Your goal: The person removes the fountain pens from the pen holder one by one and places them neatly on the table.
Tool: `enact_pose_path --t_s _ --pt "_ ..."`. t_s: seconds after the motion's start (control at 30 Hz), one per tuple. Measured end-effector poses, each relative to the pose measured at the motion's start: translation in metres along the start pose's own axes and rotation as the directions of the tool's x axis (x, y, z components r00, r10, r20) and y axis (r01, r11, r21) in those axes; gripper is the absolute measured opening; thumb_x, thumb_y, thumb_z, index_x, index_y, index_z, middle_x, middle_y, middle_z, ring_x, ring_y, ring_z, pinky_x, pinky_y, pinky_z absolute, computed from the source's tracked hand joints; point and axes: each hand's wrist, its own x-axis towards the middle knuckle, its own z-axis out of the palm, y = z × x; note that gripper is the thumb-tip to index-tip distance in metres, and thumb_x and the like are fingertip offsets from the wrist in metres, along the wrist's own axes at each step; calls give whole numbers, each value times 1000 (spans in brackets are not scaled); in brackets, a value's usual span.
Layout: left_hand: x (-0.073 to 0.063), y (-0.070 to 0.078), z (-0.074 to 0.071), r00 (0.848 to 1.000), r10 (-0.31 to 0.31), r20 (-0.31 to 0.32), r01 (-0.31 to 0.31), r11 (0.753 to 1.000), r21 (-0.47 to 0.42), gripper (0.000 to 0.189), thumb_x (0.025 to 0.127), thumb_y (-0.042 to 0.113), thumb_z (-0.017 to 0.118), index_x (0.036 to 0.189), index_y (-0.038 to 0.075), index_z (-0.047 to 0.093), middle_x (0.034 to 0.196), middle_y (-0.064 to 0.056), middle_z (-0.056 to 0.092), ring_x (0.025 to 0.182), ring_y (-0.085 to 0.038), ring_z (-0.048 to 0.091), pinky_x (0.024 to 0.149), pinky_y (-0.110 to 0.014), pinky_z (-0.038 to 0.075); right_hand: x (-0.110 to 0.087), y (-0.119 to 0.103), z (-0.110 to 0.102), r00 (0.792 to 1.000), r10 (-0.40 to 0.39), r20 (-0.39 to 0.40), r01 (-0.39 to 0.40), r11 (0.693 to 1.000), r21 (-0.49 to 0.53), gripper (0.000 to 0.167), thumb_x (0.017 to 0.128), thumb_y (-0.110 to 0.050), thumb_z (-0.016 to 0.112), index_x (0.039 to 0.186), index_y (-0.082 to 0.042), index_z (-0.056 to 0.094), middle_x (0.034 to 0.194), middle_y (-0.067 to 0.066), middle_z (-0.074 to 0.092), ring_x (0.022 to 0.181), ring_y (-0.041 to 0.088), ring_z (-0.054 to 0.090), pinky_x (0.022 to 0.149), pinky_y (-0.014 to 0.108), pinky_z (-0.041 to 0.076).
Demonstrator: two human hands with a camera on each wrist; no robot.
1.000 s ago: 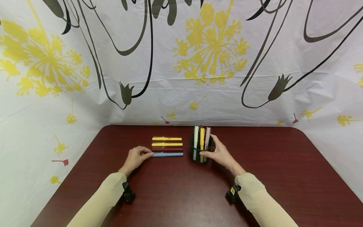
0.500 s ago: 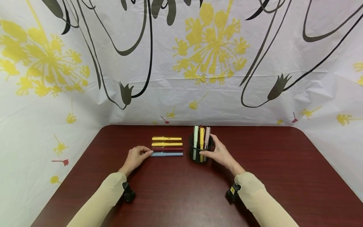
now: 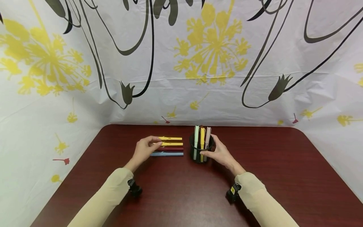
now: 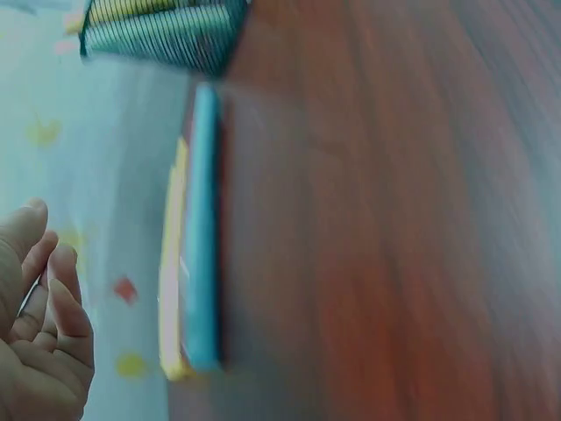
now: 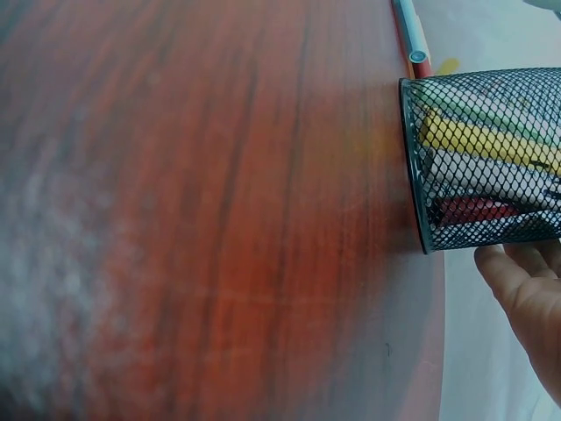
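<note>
My right hand (image 3: 220, 154) grips the side of a black mesh pen cup (image 5: 491, 167), thumb at the front and fingers round the back. Upright in the cup stand several pens, among them a pale green pen (image 3: 196, 138), a yellow pen (image 3: 202, 138) and a greyish-pink pen (image 3: 208, 137). My left hand (image 3: 144, 150) hovers over the left ends of a row of pens; in the left wrist view its fingers are loosely bent with nothing between them. The row holds two yellow pens (image 3: 173, 138), a dark red pen (image 3: 174, 149) and a light blue pen (image 4: 203, 237), lying parallel.
The dark red-brown table (image 3: 181, 195) has a far edge just behind the cup. Beyond it hangs a white sheet (image 3: 158, 104) with flower prints, which also runs along both sides. A small black camera sits on each wrist.
My left hand has left the end of the light blue pen and moved up and right toward the yellow pens. The right hand stays on the pen cup.
</note>
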Motion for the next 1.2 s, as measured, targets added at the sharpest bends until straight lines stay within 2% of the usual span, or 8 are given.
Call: enact_pose_path --t_s 0.07,0.3,0.5,0.63,0.8,1.07,1.2 --pt "3 13 7 999 29 18 -28 999 -38 23 86 23 70 103 7 70 94 -7 71 74 -16 65 57 -23 49 0 0 0 1000 2 -2 -2 1000 1 95 78 -34 77 149 -11 19 153 19 21 135 39 31 98 57 39" --pt "20 58 36 995 85 59 -77 989 -124 20 86 21 71 105 15 69 100 -2 70 79 -14 65 63 -25 53 1 0 0 1000 -7 -12 7 1000 8 93 78 -32 78 148 -11 21 151 19 25 135 38 31 98 57 39" --pt "32 85 59 985 131 112 -115 984 -136 28 87 22 68 114 14 65 103 -2 68 78 -12 62 63 -24 52 1 1 1 999 -35 -20 35 999 23 89 78 -31 78 146 -10 24 146 19 33 132 36 37 97 54 41" --pt "37 94 71 980 167 111 -154 981 -119 30 88 17 68 117 11 64 105 -4 67 79 -13 62 64 -23 52 1 1 1 999 -35 -18 36 999 25 89 78 -31 77 146 -10 24 148 18 32 133 35 36 96 54 42" --pt "42 101 81 973 209 98 -206 978 -38 32 87 19 68 118 12 63 108 -5 66 79 -12 62 63 -20 50 0 1 1 999 -35 -15 36 999 32 88 79 -30 77 146 -11 24 150 17 28 134 35 33 95 53 43" --pt "45 109 93 954 287 84 -292 955 51 32 87 19 69 118 11 64 103 -5 64 80 -13 62 66 -19 51 1 1 2 997 -77 -31 79 995 65 83 78 -25 78 144 -13 29 140 15 41 121 32 48 88 42 48" --pt "44 108 97 952 296 77 -303 948 101 32 86 20 69 118 13 66 99 -3 63 81 -12 62 67 -19 51 2 2 3 995 -96 -31 99 990 96 81 79 -21 78 143 -12 30 136 15 45 117 31 51 87 40 49"
